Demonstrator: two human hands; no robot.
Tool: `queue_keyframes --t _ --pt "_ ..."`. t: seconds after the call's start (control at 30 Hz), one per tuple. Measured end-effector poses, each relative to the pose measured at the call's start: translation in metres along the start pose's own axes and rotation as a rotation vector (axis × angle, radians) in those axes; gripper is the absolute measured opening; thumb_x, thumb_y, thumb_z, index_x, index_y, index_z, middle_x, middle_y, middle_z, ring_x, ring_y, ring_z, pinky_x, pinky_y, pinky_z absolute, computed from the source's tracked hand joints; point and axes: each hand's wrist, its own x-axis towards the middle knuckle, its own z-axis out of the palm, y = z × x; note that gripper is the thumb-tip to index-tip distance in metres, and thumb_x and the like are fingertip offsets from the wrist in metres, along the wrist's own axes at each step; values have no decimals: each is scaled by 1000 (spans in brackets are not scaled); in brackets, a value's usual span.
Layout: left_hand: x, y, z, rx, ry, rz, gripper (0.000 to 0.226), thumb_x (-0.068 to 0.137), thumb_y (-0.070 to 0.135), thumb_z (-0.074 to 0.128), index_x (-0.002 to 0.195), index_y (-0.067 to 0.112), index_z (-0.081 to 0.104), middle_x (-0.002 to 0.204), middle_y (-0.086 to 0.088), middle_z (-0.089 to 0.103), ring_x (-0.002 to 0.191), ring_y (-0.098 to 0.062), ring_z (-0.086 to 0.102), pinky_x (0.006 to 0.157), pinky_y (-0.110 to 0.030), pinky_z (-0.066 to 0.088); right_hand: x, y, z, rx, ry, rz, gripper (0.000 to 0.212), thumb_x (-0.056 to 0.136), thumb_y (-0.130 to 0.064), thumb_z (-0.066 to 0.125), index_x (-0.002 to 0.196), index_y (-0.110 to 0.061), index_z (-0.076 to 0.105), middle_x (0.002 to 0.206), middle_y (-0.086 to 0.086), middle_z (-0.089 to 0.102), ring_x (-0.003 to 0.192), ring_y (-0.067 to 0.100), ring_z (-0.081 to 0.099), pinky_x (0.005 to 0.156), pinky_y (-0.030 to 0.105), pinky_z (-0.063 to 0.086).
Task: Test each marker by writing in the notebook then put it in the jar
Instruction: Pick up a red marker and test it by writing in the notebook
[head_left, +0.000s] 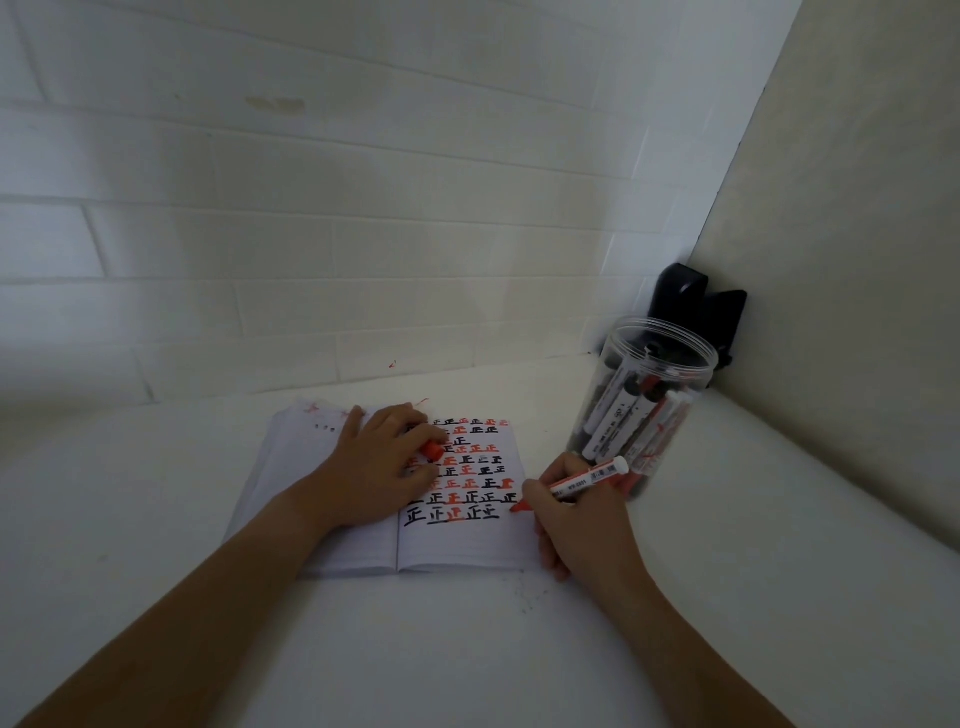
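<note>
Two hands at work over an open notebook (457, 540) on the white bench (467, 649): right hand (576, 525) gripping a red marker (587, 480), uncapped, tip touching the right page at the end of the bottom rows; left hand (384, 462) pressed on the page, fingers curled round the red cap (434, 451). Rows of 正 in black and red filling the right page; barcode label on the marker's white barrel, print too small to read. Clear jar (644, 400) of markers just beside the notebook, lidless, in the corner.
</note>
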Motion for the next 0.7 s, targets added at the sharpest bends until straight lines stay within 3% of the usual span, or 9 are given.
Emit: queue_keyframes --t 0.17,0.47,0.7 --pt "0 0 -1 -9 -10 0 68 81 68 18 141 42 40 149 11 34 144 -12 20 119 -60 4 -2 -2 2 -40 -47 -40 24 97 -18 67 80 -7 54 53 4 60 36 21 49 33 23 37" --pt "0 1 0 -16 1 3 67 81 67 20 140 43 42 147 12 35 144 -13 21 118 -60 6 -3 -4 1 -31 -87 -72 23 94 -11 67 78 -4 53 50 6 55 34 19 42 35 21 33" --pt "-1 3 -2 -37 3 -9 69 80 69 19 140 43 43 147 12 35 143 -11 21 119 -58 4 -1 -2 -1 -27 9 -4 21 91 -8 64 78 -1 48 45 6 56 29 18 44 32 23 36"
